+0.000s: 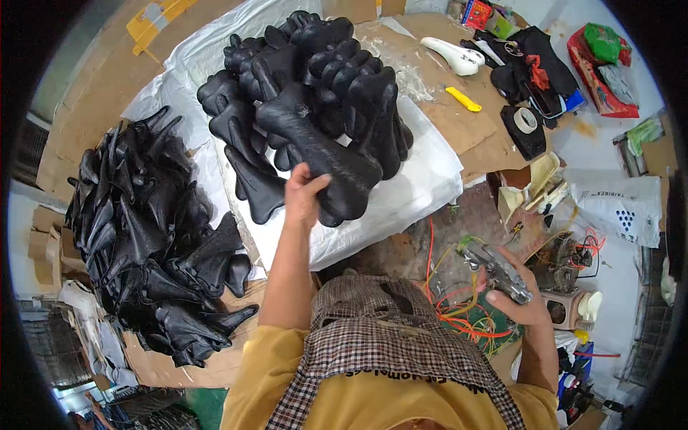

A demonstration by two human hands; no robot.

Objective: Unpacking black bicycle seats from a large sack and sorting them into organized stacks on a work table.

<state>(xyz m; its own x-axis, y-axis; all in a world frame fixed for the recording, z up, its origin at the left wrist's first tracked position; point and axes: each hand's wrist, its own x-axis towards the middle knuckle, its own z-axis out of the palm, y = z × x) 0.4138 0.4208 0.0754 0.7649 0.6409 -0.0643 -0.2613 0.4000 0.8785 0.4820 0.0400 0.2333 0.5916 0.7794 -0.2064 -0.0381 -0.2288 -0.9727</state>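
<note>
My left hand [304, 195] is closed on the near edge of a black bicycle saddle [315, 136], thumb on top. That saddle lies on a heap of similar black saddles [233, 118] on a white sheet [423, 172]. My right hand [521, 294] is wrapped round a grey metal air tool [502, 269], held off to the right of my body. A yellowish hose [466, 307] runs close below the tool; where it joins is hard to make out.
To the left rises a large pile of black saddle pieces [136, 222]. A white saddle [455, 55], a yellow cutter knife [463, 99] and a tape roll [525, 120] lie on cardboard at the far right. Tangled orange hoses [479, 331] lie beside my apron. A white plastic bag [620, 208] is rightmost.
</note>
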